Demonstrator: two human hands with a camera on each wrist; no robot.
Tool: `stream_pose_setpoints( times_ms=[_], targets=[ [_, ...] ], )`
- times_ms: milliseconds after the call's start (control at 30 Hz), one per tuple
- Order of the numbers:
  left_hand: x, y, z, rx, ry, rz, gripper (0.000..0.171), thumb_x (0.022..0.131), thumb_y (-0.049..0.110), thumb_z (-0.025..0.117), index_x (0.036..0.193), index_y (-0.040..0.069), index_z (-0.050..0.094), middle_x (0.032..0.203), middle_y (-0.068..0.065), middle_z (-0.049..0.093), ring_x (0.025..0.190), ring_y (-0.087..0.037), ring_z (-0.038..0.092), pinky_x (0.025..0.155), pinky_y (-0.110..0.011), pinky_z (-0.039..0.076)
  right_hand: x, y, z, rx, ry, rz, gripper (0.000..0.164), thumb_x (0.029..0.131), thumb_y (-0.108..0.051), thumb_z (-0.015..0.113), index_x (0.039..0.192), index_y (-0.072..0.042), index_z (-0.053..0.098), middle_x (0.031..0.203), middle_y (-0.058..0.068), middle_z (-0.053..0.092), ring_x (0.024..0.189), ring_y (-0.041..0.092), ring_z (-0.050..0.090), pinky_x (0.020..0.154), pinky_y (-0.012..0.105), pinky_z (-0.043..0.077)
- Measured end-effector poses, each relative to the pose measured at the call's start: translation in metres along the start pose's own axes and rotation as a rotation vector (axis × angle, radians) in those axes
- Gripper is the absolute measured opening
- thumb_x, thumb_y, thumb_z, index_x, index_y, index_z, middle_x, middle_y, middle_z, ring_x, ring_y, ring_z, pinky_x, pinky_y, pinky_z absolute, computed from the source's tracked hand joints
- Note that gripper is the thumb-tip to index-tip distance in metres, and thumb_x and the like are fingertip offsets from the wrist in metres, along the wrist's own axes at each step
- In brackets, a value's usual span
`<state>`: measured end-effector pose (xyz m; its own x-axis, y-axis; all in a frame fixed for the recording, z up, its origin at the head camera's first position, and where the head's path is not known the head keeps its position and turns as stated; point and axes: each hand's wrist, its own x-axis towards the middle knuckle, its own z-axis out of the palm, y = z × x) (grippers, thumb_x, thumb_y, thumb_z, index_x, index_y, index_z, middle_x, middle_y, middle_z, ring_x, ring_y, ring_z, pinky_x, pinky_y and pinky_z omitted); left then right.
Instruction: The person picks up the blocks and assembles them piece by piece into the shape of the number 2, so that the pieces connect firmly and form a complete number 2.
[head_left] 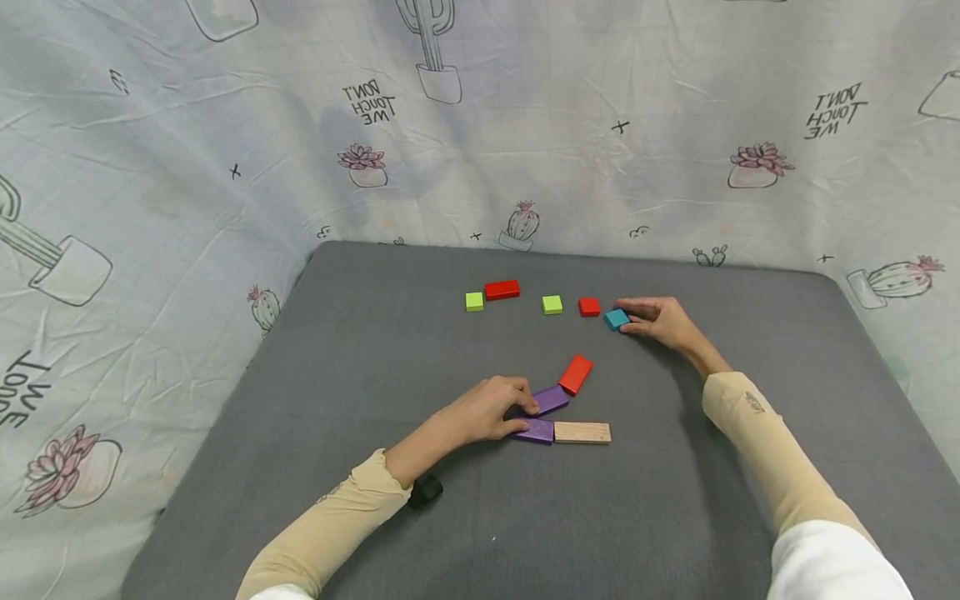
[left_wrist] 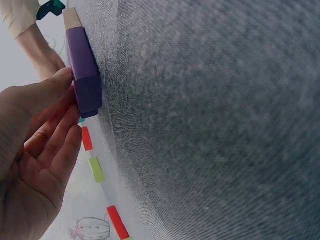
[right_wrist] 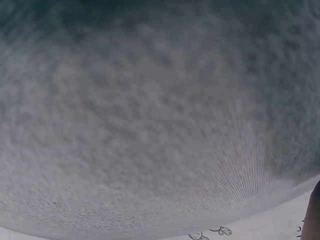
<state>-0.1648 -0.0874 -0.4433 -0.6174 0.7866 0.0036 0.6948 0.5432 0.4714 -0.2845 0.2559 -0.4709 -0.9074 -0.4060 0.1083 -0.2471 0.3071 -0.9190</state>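
In the head view, my left hand (head_left: 491, 408) holds the left ends of two purple blocks, thumb at the lower purple block (head_left: 537, 431) and fingers at the upper purple block (head_left: 552, 400). The left wrist view shows the thumb against a purple block's side (left_wrist: 82, 60). A plain wooden block (head_left: 582, 432) continues the lower purple one to the right. Off the upper one's far end, a red block (head_left: 576, 375) lies at a slant. Farther back, my right hand (head_left: 662, 322) pinches a small blue block (head_left: 617, 319) between thumb and fingers.
Along the back of the grey table (head_left: 360, 350) lie a small red block (head_left: 588, 307), two lime green blocks (head_left: 552, 305) and a longer red block (head_left: 502, 290). A black object (head_left: 426, 492) sits beside the left forearm. Printed cloth (head_left: 525, 125) hangs behind the table.
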Motion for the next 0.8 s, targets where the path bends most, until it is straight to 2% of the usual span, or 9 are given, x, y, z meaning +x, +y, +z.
stream_pose_setpoints(
  times_ms=[167,367,567,800],
  targets=[
    [0.0,0.0,0.001,0.003,0.002,0.003,0.023,0.084,0.015,0.075,0.106,0.009,0.074,0.101,0.0,0.065,0.1,-0.011,0.062,0.088,-0.024,0.049,0.001,-0.001,0.0,-0.076,0.024,-0.022,0.042,0.077,0.01,0.073,0.117,0.015,0.061,0.12,0.034,0.057,0.105,0.002,0.061,0.083,0.016,0.048],
    [0.001,0.0,0.0,0.003,0.001,0.01,0.023,0.085,0.016,0.075,0.107,0.009,0.074,0.101,0.0,0.064,0.101,-0.011,0.062,0.088,-0.024,0.049,0.0,-0.002,0.0,-0.152,0.083,-0.005,0.038,0.077,0.002,0.077,0.112,0.01,0.066,0.114,0.029,0.063,0.102,0.009,0.064,0.079,0.013,0.049],
    [0.0,-0.001,-0.001,-0.001,-0.005,0.0,0.023,0.084,0.016,0.075,0.107,0.01,0.074,0.102,0.0,0.064,0.101,-0.011,0.062,0.089,-0.024,0.049,0.001,-0.005,0.001,-0.175,0.152,0.019,0.034,0.077,-0.002,0.078,0.108,0.008,0.068,0.11,0.026,0.065,0.098,0.01,0.066,0.076,0.014,0.05],
    [0.0,-0.001,-0.001,0.005,-0.006,-0.003,0.023,0.085,0.015,0.075,0.107,0.009,0.074,0.102,0.0,0.064,0.1,-0.011,0.062,0.089,-0.025,0.049,-0.002,-0.012,0.005,-0.201,0.155,0.014,0.032,0.079,-0.006,0.078,0.108,0.006,0.07,0.111,0.026,0.065,0.101,0.024,0.066,0.074,0.013,0.05]
  ],
)
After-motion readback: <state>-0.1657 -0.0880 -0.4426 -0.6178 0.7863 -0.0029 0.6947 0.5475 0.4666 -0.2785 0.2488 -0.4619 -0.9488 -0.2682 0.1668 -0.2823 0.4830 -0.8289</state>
